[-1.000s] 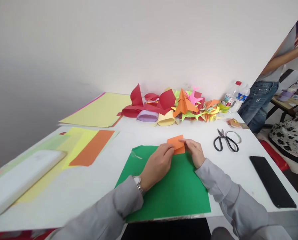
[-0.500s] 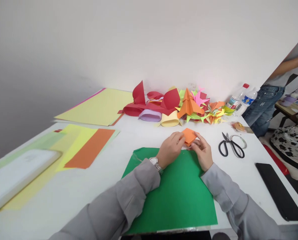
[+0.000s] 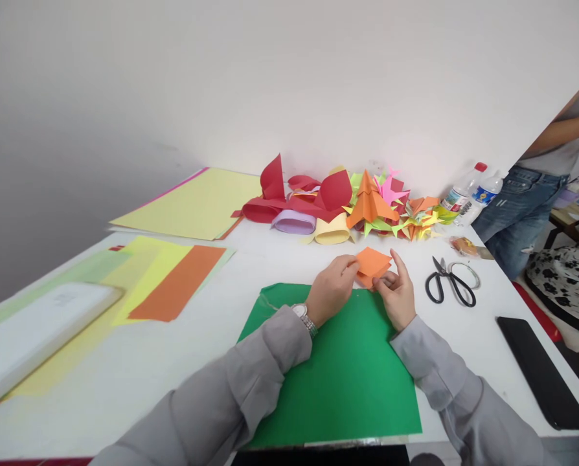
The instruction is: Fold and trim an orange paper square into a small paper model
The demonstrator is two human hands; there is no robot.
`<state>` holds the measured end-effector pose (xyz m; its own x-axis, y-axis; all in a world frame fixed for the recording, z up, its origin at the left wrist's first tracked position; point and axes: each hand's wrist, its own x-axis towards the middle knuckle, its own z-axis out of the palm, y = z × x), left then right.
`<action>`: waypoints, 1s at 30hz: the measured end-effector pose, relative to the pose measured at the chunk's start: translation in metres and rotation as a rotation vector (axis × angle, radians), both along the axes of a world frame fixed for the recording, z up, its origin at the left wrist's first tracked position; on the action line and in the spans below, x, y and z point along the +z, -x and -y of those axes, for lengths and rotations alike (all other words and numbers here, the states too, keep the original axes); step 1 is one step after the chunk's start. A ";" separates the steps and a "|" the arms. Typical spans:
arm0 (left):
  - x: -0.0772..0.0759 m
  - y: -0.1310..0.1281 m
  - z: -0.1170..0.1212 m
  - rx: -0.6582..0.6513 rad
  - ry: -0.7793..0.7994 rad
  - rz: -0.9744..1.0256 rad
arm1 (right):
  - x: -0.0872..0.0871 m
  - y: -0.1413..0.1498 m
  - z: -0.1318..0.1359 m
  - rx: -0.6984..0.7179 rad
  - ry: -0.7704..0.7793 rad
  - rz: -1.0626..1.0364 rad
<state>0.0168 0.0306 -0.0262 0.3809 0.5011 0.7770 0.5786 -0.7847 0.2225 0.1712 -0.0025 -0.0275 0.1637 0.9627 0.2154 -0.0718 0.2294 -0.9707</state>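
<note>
A small folded piece of orange paper (image 3: 373, 262) is held up just beyond the far edge of a green sheet (image 3: 348, 375), one corner pointing away from me. My left hand (image 3: 332, 290) pinches its left corner between thumb and fingers. On the other side my right hand (image 3: 396, 294) grips the lower right edge with the thumb, its index finger raised beside the paper. The layers gap slightly along the near right edge. The green sheet lies flat under my forearms.
Black-handled scissors (image 3: 449, 281) and a roll of tape (image 3: 470, 273) lie to the right, near a black phone (image 3: 542, 372). Folded paper figures (image 3: 367, 204) and two bottles (image 3: 457, 194) line the wall. Coloured sheets (image 3: 177, 281) and a white box (image 3: 46, 336) are left. A person (image 3: 522, 188) stands at right.
Both hands have moved right and away with the orange paper, lifting it past the green sheet's far edge. It is turned corner-outward now, and my right index finger has straightened upward.
</note>
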 end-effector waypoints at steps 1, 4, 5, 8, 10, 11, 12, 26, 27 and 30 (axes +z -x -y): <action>-0.001 0.000 -0.001 -0.008 0.058 0.071 | 0.001 0.000 0.000 -0.005 -0.007 0.008; -0.004 0.001 -0.007 -0.040 0.261 0.319 | 0.002 0.001 0.000 -0.005 -0.025 0.022; -0.004 0.002 -0.009 -0.051 0.346 0.407 | 0.002 0.001 0.000 0.002 -0.030 0.022; -0.001 0.004 -0.014 -0.112 0.676 0.720 | 0.001 0.001 0.000 0.024 -0.053 0.041; 0.002 0.005 -0.015 -0.172 0.888 0.957 | 0.000 0.001 0.001 0.015 -0.064 0.095; 0.004 0.005 -0.015 -0.206 0.969 1.067 | 0.000 0.001 0.001 0.008 -0.064 0.130; 0.005 0.005 -0.015 -0.247 1.032 1.158 | -0.001 0.000 0.001 0.002 -0.058 0.163; 0.009 0.006 -0.010 -0.531 1.258 1.254 | -0.003 0.001 0.002 0.015 0.006 0.201; 0.009 0.006 -0.010 -0.523 1.259 1.247 | -0.002 0.001 0.003 0.007 0.001 0.219; 0.008 0.007 -0.010 -0.537 1.255 1.271 | 0.001 0.001 0.004 0.002 -0.013 0.251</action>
<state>0.0097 0.0410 -0.0181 0.2336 0.9723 0.0051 -0.5998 0.1400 0.7878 0.1703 -0.0068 -0.0266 0.1021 0.9599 0.2612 0.1707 0.2417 -0.9552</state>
